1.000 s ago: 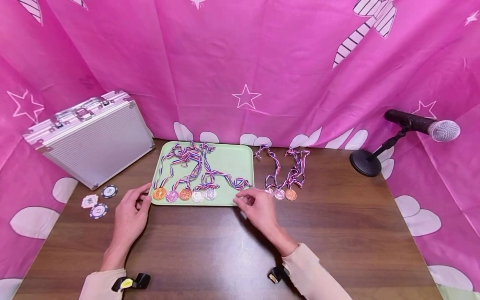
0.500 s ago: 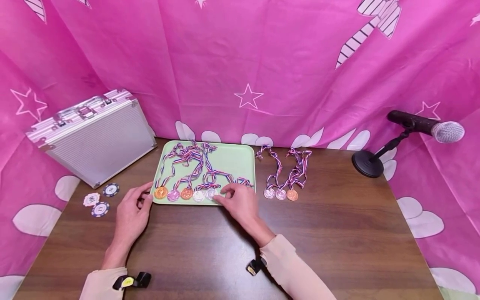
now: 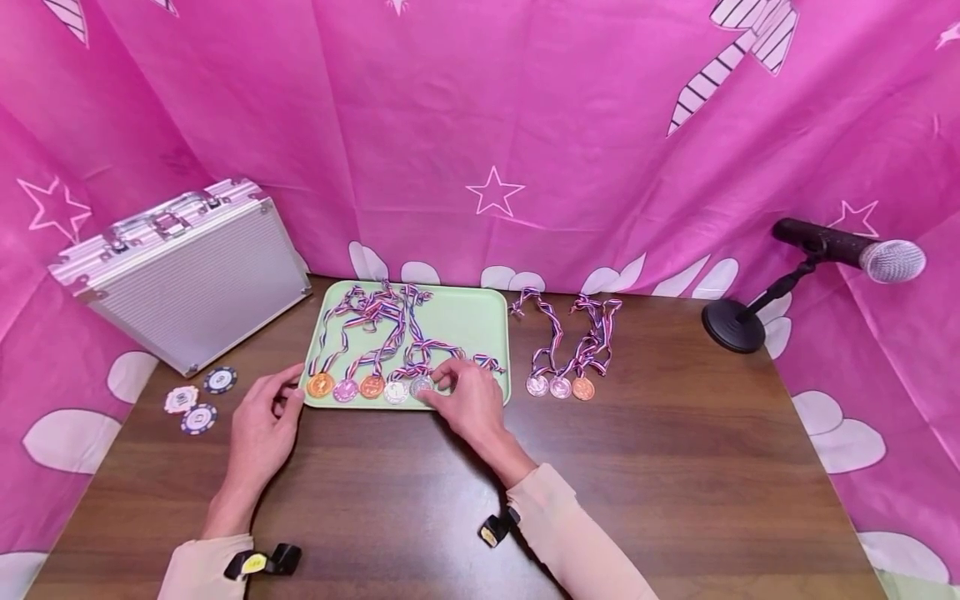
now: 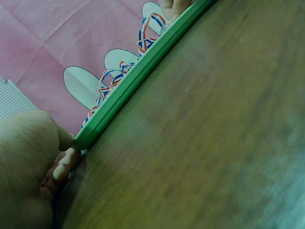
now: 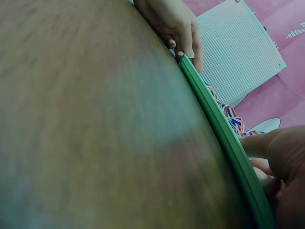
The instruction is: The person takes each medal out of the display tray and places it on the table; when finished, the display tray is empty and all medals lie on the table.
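Note:
A light green tray [image 3: 472, 317] lies on the wooden table, its front edge toward me. Along that edge sits a row of medals: a gold one [image 3: 320, 384], a pinkish one [image 3: 346, 390], a bronze one [image 3: 371, 387] and two silver ones. Their striped ribbons [image 3: 390, 329] spread behind them. My left hand [image 3: 262, 421] grips the tray's front left corner, thumb at the rim. With thumb and forefinger my right hand [image 3: 471, 404] pinches the rightmost silver medal [image 3: 421, 386], partly covering it. In the right wrist view its thumb [image 5: 255, 144] reaches over the tray rim.
Right of the tray lie three more medals [image 3: 560, 387] with ribbons. A silver case [image 3: 195, 283] stands at the back left, with three poker chips [image 3: 198, 419] before it. A microphone on a stand [image 3: 735, 325] is at the back right. Pink cloth [image 3: 420, 167] hangs behind.
My right hand has moved left from the tray's front right corner to the rightmost silver medal in the row. The left hand has stayed at its corner.

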Available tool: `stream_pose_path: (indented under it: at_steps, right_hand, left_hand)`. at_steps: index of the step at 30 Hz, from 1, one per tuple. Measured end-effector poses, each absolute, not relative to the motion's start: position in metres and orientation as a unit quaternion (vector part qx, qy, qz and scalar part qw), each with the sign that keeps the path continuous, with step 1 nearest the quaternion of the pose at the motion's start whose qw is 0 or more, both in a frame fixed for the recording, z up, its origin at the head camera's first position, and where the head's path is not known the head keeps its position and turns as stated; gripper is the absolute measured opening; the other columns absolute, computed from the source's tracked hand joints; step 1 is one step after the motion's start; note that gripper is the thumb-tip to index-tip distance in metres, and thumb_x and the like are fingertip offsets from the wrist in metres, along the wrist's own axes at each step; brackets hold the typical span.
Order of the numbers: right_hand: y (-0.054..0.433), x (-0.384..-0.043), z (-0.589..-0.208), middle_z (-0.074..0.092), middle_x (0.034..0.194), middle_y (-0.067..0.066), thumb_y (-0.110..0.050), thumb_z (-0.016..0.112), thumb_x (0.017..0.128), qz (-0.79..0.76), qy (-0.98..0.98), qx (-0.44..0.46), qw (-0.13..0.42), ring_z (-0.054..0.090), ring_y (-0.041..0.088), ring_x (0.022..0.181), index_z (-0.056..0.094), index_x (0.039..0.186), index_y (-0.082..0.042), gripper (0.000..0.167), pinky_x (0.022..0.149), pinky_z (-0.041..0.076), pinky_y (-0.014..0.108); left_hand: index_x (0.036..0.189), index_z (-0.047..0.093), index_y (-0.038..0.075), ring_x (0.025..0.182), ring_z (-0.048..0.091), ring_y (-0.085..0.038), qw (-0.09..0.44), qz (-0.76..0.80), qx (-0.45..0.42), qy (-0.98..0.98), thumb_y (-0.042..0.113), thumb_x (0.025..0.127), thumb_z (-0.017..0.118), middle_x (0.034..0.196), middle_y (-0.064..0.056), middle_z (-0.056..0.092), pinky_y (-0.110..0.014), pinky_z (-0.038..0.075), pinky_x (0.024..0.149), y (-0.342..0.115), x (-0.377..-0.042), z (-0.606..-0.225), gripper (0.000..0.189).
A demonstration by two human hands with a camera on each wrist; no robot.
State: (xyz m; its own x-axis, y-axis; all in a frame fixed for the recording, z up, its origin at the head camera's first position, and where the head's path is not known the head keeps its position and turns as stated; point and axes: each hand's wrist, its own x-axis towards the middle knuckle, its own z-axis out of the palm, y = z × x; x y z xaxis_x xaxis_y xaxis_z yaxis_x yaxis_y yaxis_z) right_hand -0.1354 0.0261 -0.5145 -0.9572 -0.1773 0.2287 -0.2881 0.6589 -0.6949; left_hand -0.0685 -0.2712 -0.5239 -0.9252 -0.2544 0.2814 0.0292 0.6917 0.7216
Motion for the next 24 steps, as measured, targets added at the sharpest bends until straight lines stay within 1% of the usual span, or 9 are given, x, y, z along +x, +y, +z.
stream_pose_path:
  at_steps: [4, 5, 8, 12, 18, 21, 24]
  right_hand:
    - [0.032, -0.138, -0.521, 0.075, 0.077, -0.009, -0.021, 0.094, 0.088, 0.441, -0.883, 0.147, 0.073, 0.055, 0.003, 0.059, 0.075, 0.091, -0.019, 0.019, 0.062, 0.044, 0.026]
    - [0.034, -0.139, -0.524, 0.074, 0.077, -0.009, -0.018, 0.092, 0.089, 0.444, -0.879, 0.154, 0.081, 0.054, 0.002, 0.059, 0.075, 0.091, -0.019, 0.017, 0.061, 0.043, 0.025]
    - [0.039, -0.139, -0.518, 0.074, 0.079, -0.006, -0.014, 0.087, 0.091, 0.464, -0.868, 0.159, 0.075, 0.053, 0.001, 0.061, 0.076, 0.094, -0.017, 0.012, 0.061, 0.044, 0.023]
    - [0.048, -0.135, -0.492, 0.075, 0.083, 0.003, -0.009, 0.084, 0.094, 0.508, -0.846, 0.149, 0.059, 0.055, 0.005, 0.065, 0.077, 0.098, -0.007, 0.008, 0.060, 0.048, 0.023]
    - [0.070, -0.134, -0.462, 0.075, 0.089, 0.007, -0.005, 0.079, 0.100, 0.542, -0.829, 0.112, 0.076, 0.056, 0.010, 0.067, 0.073, 0.102, -0.007, 0.007, 0.059, 0.044, 0.021]
    - [0.083, -0.134, -0.447, 0.077, 0.089, 0.010, -0.002, 0.079, 0.099, 0.559, -0.819, 0.094, 0.082, 0.058, 0.009, 0.068, 0.073, 0.102, -0.005, 0.007, 0.062, 0.045, 0.019]
    - [0.096, -0.133, -0.432, 0.078, 0.085, 0.012, 0.000, 0.081, 0.096, 0.594, -0.797, 0.073, 0.076, 0.059, 0.006, 0.064, 0.077, 0.101, 0.000, 0.007, 0.059, 0.046, 0.017]
  left_hand:
    - [0.144, 0.072, 0.004, 0.087, 0.050, -0.004, 0.180, -0.386, 0.064, -0.903, 0.005, 0.108, 0.066, 0.115, -0.015, 0.068, -0.018, 0.037, 0.075, -0.271, -0.069, -0.524, 0.036]
    - [0.144, 0.072, 0.004, 0.087, 0.050, -0.004, 0.179, -0.386, 0.065, -0.903, 0.005, 0.108, 0.066, 0.115, -0.015, 0.068, -0.018, 0.037, 0.075, -0.271, -0.069, -0.524, 0.037]
    - [0.144, 0.072, 0.004, 0.088, 0.050, -0.004, 0.178, -0.386, 0.066, -0.903, 0.005, 0.108, 0.066, 0.116, -0.015, 0.068, -0.017, 0.037, 0.075, -0.271, -0.069, -0.524, 0.037]
    - [0.144, 0.072, 0.004, 0.089, 0.050, -0.005, 0.179, -0.385, 0.065, -0.903, 0.006, 0.108, 0.066, 0.116, -0.014, 0.068, -0.017, 0.037, 0.076, -0.271, -0.069, -0.524, 0.036]
    - [0.144, 0.072, 0.004, 0.090, 0.050, -0.007, 0.176, -0.387, 0.066, -0.903, 0.006, 0.109, 0.065, 0.117, -0.015, 0.068, -0.017, 0.037, 0.076, -0.270, -0.070, -0.523, 0.036]
    - [0.145, 0.072, 0.004, 0.091, 0.050, -0.008, 0.175, -0.386, 0.069, -0.903, 0.006, 0.109, 0.065, 0.118, -0.015, 0.067, -0.018, 0.037, 0.076, -0.270, -0.070, -0.523, 0.036]
    - [0.145, 0.072, 0.004, 0.091, 0.050, -0.008, 0.174, -0.385, 0.073, -0.904, 0.007, 0.109, 0.065, 0.120, -0.016, 0.068, -0.018, 0.037, 0.077, -0.271, -0.069, -0.522, 0.036]
